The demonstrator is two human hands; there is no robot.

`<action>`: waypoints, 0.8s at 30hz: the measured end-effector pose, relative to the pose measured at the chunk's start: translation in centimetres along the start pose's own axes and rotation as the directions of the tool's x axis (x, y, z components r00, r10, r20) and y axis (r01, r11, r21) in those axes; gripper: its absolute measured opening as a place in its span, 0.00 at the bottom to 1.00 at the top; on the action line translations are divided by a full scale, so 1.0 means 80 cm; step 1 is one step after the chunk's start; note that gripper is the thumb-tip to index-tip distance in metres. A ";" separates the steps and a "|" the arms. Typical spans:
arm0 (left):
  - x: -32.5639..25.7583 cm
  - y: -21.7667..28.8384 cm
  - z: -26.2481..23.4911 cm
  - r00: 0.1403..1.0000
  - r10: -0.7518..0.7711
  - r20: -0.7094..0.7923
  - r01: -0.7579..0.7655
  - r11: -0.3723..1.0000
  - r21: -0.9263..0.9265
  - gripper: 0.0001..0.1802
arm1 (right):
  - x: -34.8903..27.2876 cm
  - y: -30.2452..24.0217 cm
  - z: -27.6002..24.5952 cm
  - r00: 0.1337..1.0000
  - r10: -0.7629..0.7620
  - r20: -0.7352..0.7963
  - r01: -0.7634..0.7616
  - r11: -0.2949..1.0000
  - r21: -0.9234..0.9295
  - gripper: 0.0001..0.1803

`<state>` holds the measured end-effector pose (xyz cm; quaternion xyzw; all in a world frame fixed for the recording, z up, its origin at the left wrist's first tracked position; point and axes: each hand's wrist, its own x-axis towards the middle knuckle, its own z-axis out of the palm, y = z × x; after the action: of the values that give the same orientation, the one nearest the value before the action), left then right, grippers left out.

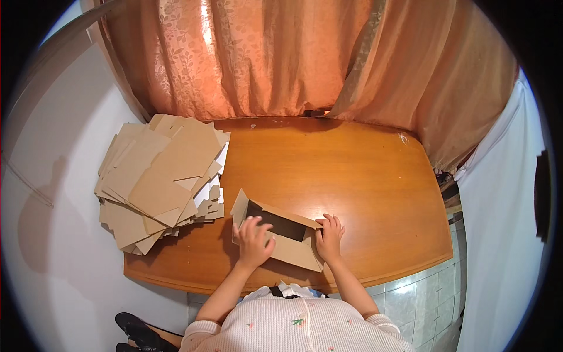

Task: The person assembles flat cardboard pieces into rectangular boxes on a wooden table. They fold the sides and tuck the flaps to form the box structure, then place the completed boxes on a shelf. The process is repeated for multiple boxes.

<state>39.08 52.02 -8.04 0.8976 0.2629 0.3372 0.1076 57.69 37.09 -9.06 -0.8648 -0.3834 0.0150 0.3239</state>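
Observation:
A brown cardboard box (282, 252) stands near the front edge of the wooden table, its top uncovered and its dark inside showing. Flaps stick out at its left end and along its long sides. My left hand (254, 242) is over the near left corner of the box, fingers spread and slightly bent; whether they touch the cardboard I cannot tell. At the right end, my right hand (329, 237) has its fingers curled over the box's edge and grips it. Part of that end is hidden behind the hand.
A tall, uneven stack of flat cardboard pieces (170, 170) lies on the table's left side, close to the white wall (64, 176). Orange curtains (252, 58) hang along the far edge of the wooden table (363, 176). Dark shoes (141, 331) are on the lower left.

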 end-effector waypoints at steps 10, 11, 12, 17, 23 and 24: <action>0.047 -0.053 -0.029 0.913 -0.407 0.025 0.405 0.897 -0.177 0.33 | 0.004 0.011 0.009 0.999 0.044 -0.017 -0.043 0.996 0.073 0.10; 0.046 -0.053 -0.029 0.909 -0.405 0.095 0.416 0.890 -0.184 0.30 | 0.005 0.012 0.008 0.999 0.047 -0.014 -0.046 0.996 0.075 0.10; 0.041 -0.055 -0.030 0.900 -0.403 0.166 0.430 0.883 -0.187 0.28 | 0.006 0.013 0.008 0.999 0.050 -0.008 -0.049 0.996 0.079 0.10; 0.008 -0.049 -0.009 0.973 -0.230 -0.004 0.221 0.939 -0.264 0.24 | 0.021 0.008 0.003 0.993 0.116 -0.005 -0.116 0.993 0.037 0.16; 0.004 -0.041 -0.014 0.990 -0.141 0.005 0.136 0.943 -0.305 0.25 | 0.032 -0.002 -0.003 0.966 0.258 0.019 -0.259 0.966 0.020 0.18; 0.002 -0.040 -0.013 0.991 -0.134 0.017 0.133 0.946 -0.297 0.25 | 0.033 -0.003 -0.002 0.966 0.257 0.012 -0.257 0.966 0.017 0.18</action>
<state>37.20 54.82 -8.39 0.8508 0.2695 0.3662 0.2634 59.43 38.86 -8.22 -0.9041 -0.2696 0.0643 0.3253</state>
